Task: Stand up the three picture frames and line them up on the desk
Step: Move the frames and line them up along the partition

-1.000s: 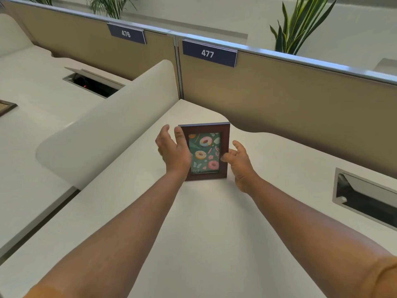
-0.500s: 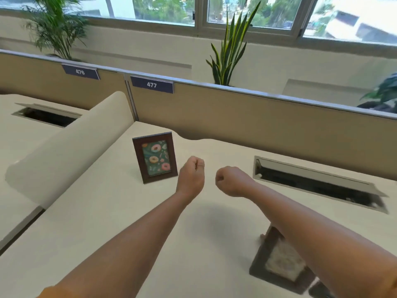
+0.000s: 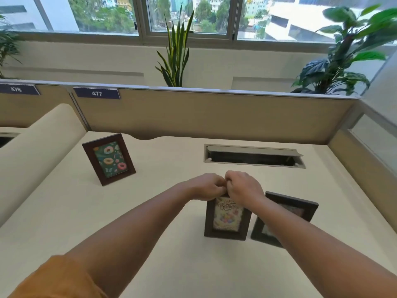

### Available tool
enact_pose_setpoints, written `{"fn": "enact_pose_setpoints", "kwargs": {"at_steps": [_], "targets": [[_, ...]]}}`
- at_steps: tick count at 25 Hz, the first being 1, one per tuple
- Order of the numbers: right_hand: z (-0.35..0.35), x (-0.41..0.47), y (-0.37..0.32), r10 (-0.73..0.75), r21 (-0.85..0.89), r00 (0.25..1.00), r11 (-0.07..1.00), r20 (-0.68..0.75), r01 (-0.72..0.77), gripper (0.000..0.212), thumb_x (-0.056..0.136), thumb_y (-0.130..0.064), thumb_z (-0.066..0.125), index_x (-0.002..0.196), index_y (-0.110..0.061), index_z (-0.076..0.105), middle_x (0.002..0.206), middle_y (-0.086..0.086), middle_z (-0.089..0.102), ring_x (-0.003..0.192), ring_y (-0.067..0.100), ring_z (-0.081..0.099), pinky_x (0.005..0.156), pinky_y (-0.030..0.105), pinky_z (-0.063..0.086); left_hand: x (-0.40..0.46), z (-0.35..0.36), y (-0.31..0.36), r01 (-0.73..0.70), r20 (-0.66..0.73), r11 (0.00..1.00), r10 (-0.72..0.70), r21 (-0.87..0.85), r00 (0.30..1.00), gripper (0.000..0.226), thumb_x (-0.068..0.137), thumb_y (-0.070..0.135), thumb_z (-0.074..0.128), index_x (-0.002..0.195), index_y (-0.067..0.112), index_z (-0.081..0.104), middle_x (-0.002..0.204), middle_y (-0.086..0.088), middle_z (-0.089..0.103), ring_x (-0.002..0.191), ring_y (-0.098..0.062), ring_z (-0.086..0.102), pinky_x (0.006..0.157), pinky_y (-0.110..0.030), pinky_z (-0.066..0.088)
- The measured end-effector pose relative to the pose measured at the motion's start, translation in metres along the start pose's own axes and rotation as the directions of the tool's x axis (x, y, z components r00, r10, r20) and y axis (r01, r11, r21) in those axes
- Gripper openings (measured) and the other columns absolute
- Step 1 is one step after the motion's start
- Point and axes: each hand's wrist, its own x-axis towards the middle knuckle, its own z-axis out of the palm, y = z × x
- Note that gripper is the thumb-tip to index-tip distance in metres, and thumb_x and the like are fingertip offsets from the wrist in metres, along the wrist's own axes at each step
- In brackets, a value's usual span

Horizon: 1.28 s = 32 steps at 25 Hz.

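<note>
A brown frame with a doughnut picture [image 3: 109, 159] stands upright at the back left of the cream desk [image 3: 150, 233]. Nearer me, a brown frame with a birthday card [image 3: 226, 219] is held upright on the desk. My left hand [image 3: 207, 187] and my right hand [image 3: 243, 187] both grip its top edge, knuckles touching. A third dark frame [image 3: 300, 208] lies flat just right of it, partly hidden under my right forearm.
An open cable slot [image 3: 253, 157] is cut into the desk behind my hands. Beige partition walls [image 3: 214, 117] close off the back and right side. A curved white divider [image 3: 38, 151] rises on the left. Plants stand behind the partition.
My view has swung right from the doughnut frame. Both hands, fists above the desk half a second ago, have dropped onto the birthday frame, which has gone from lying flat to upright.
</note>
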Motion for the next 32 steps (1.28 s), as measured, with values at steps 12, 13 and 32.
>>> {"fn": "enact_pose_setpoints", "kwargs": {"at_steps": [12,13,32], "targets": [[0.037,-0.029,0.031,0.007,0.452,0.955,0.882,-0.295,0.133,0.063,0.084,-0.020,0.056,0.145,-0.028,0.039,0.144,-0.001,0.045,0.131,0.013,0.041,0.107,0.031,0.039,-0.012,0.006,-0.013,-0.067,-0.143,0.989,0.086,0.131,0.986,0.012,0.106,0.025,0.045,0.108,0.020,0.056,0.111,-0.003,0.063,0.105,-0.024,0.060,0.075,-0.031,0.052],[0.040,-0.028,0.031,0.096,0.593,0.969,0.803,-0.229,0.061,0.063,0.086,-0.017,0.057,0.144,-0.031,0.036,0.142,-0.002,0.042,0.129,0.014,0.043,0.102,0.032,0.048,-0.014,0.001,-0.017,-0.073,-0.162,0.991,0.091,0.111,0.983,0.011,0.106,0.026,0.045,0.105,0.022,0.055,0.109,-0.002,0.062,0.104,-0.024,0.059,0.073,-0.030,0.048],[0.123,0.090,-0.058,0.118,0.848,0.868,0.185,0.482,-0.496,0.031,0.090,0.008,0.056,0.108,-0.015,0.067,0.089,-0.002,0.081,0.085,0.024,0.075,0.055,0.031,0.061,-0.040,-0.100,-0.144,0.090,-0.511,0.972,0.034,0.218,0.859,0.023,0.102,0.025,0.056,0.115,0.011,0.069,0.108,-0.007,0.071,0.100,-0.027,0.062,0.086,-0.043,0.052]]}}
